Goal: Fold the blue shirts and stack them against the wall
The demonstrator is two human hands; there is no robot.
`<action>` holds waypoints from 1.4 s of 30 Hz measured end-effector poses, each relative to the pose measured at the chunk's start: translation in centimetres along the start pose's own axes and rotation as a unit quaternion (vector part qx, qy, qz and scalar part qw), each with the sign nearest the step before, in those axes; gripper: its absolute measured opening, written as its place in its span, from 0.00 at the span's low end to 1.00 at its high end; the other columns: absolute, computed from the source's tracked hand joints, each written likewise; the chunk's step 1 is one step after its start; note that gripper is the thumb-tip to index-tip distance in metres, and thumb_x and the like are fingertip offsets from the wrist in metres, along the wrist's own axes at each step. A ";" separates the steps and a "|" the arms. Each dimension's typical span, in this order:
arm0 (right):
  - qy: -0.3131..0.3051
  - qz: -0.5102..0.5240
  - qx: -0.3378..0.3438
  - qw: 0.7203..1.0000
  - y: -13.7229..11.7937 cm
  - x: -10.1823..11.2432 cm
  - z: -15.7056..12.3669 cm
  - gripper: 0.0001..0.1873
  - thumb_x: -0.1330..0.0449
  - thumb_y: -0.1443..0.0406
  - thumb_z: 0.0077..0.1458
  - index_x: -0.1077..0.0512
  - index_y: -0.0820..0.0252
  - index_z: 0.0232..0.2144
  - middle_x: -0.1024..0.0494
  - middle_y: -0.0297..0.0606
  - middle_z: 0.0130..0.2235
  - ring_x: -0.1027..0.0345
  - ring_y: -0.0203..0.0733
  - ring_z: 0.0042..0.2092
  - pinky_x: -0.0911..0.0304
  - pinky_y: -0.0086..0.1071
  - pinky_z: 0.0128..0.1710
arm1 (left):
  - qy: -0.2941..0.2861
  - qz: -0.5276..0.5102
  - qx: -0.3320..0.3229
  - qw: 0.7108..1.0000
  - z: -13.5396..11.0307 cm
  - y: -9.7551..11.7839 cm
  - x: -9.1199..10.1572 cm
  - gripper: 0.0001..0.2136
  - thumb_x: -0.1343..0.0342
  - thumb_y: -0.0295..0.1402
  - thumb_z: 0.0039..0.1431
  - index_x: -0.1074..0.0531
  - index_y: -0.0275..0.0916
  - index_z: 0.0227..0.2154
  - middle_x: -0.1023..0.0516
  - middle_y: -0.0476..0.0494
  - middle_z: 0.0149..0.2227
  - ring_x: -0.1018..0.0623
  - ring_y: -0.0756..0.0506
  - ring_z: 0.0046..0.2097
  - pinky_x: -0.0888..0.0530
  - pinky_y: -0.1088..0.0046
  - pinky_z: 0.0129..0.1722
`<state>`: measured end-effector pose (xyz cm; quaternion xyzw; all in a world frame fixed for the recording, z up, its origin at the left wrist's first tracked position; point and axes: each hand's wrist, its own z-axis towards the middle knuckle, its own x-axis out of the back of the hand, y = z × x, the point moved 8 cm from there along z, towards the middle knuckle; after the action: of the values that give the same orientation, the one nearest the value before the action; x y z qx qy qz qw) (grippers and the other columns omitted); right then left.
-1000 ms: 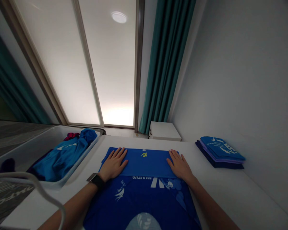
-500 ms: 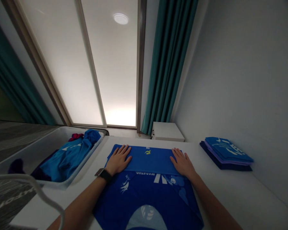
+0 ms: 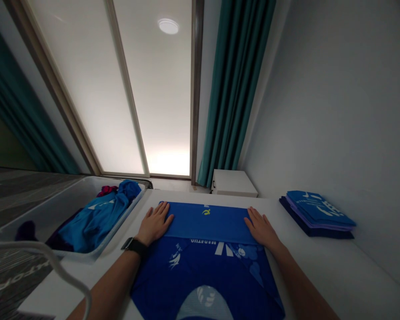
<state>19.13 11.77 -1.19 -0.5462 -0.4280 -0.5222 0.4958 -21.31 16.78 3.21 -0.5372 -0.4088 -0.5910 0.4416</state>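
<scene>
A blue T-shirt (image 3: 200,262) lies in front of me on the white table, its far part folded over toward me as a lighter blue band. White lettering and a pale rounded patch show on its darker part. My left hand (image 3: 156,223), with a black watch on the wrist, rests flat on the left end of the folded band, fingers stretched out. At the band's right end, my right hand (image 3: 260,227) lies flat with its fingers pointing away from me. Neither hand grips the cloth.
A translucent plastic bin (image 3: 96,255) with crumpled blue, purple and red clothes (image 3: 96,218) stands at the left. On the right sits a stack of folded clothes (image 3: 320,213) near the wall. A white cabinet (image 3: 235,182) is beyond the table (image 3: 120,271). A pale cable (image 3: 58,266) curves at lower left.
Both hands have slid outward along the folded band, the left hand to the left and the right hand to the right. The left side of the band looks straighter.
</scene>
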 end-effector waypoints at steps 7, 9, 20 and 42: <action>0.057 -0.035 0.062 0.996 -4.1 2.9 -1.5 0.36 0.65 0.53 0.65 0.50 0.70 0.66 0.53 0.45 0.69 0.64 0.45 0.69 0.70 0.48 0.67 | 0.076 -0.003 -0.076 0.994 -0.8 3.0 1.0 0.28 0.62 0.46 0.68 0.43 0.37 0.64 0.43 0.40 0.66 0.44 0.41 0.67 0.50 0.55 0.66; 0.043 -0.026 0.100 0.994 -6.4 2.9 -2.2 0.37 0.66 0.51 0.65 0.51 0.70 0.67 0.54 0.44 0.69 0.65 0.44 0.69 0.70 0.46 0.67 | 0.073 -0.020 -0.116 0.990 -1.2 4.4 0.7 0.28 0.63 0.48 0.68 0.44 0.38 0.65 0.44 0.42 0.67 0.44 0.41 0.67 0.48 0.56 0.66; -0.037 -0.004 0.089 0.995 -7.8 1.1 -2.9 0.40 0.67 0.47 0.64 0.55 0.68 0.67 0.55 0.43 0.69 0.66 0.45 0.70 0.71 0.46 0.67 | 0.092 -0.048 -0.156 0.982 -1.2 4.8 -1.7 0.29 0.64 0.50 0.68 0.45 0.42 0.65 0.42 0.42 0.66 0.42 0.41 0.66 0.46 0.57 0.65; -0.024 0.003 0.089 0.996 -8.0 1.1 -2.9 0.39 0.64 0.48 0.63 0.53 0.69 0.67 0.55 0.44 0.69 0.66 0.46 0.70 0.71 0.46 0.67 | 0.063 -0.088 -0.243 0.964 -1.4 19.4 -0.2 0.29 0.63 0.48 0.68 0.43 0.35 0.64 0.43 0.37 0.66 0.43 0.41 0.67 0.45 0.59 0.65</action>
<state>10.95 9.98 0.59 -0.5136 -0.4833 -0.4668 0.5336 -3.00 10.10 3.01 -0.5516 -0.2695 -0.7423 0.2686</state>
